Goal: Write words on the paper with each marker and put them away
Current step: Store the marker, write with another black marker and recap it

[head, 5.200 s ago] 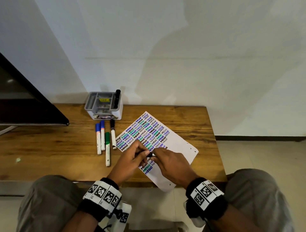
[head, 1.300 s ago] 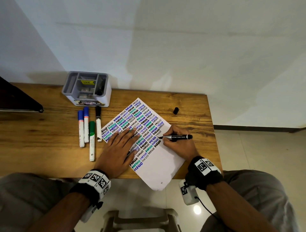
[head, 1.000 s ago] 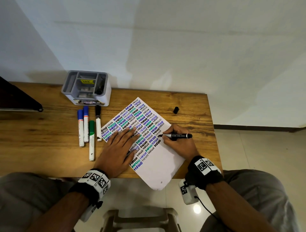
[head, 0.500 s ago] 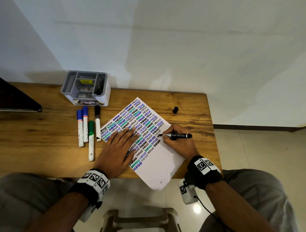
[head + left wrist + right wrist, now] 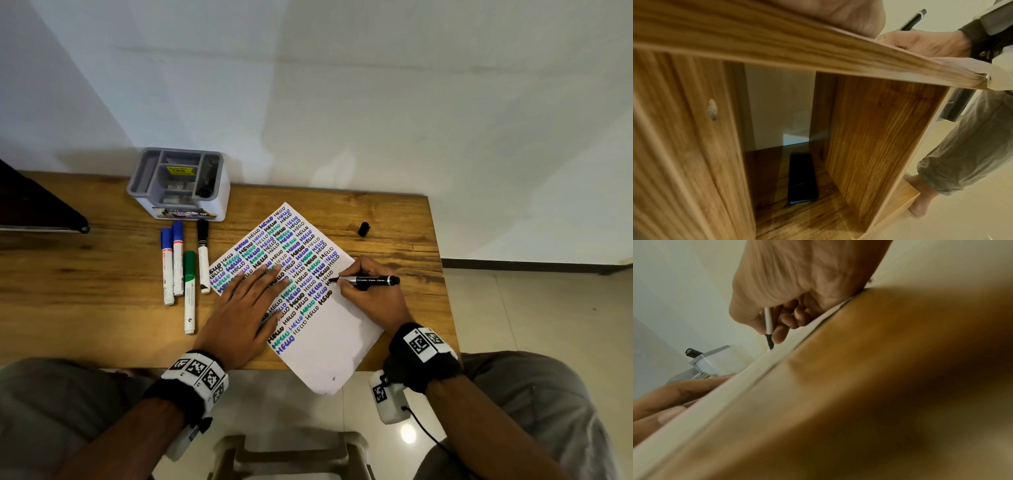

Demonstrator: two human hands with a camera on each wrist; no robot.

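A white paper point(image 5: 329, 339) covered in rows of coloured "HELLO" lies slanted on the wooden table point(image 5: 102, 301). My right hand point(image 5: 359, 287) grips an uncapped black marker point(image 5: 370, 280), also seen as the black marker point(image 5: 768, 324), with its tip on the paper near the right edge of the writing. My left hand point(image 5: 246, 305) lies flat on the paper, fingers straight. The marker's black cap point(image 5: 363, 229) lies on the table behind the paper. Two blue markers point(image 5: 171, 260), a green marker point(image 5: 189, 291) and a black-capped marker point(image 5: 203, 260) lie left of the paper.
A grey and white organiser point(image 5: 178, 185) stands at the back against the wall, with a black marker point(image 5: 205, 185) in its right slot. A dark screen point(image 5: 34, 209) juts in at the left. A phone point(image 5: 801, 178) lies on the shelf under the table.
Since five seconds ago the hands pulled the cap off and it now lies on the table. Over the last second the marker tip stays at nearly the same spot while writing; the left hand stays put.
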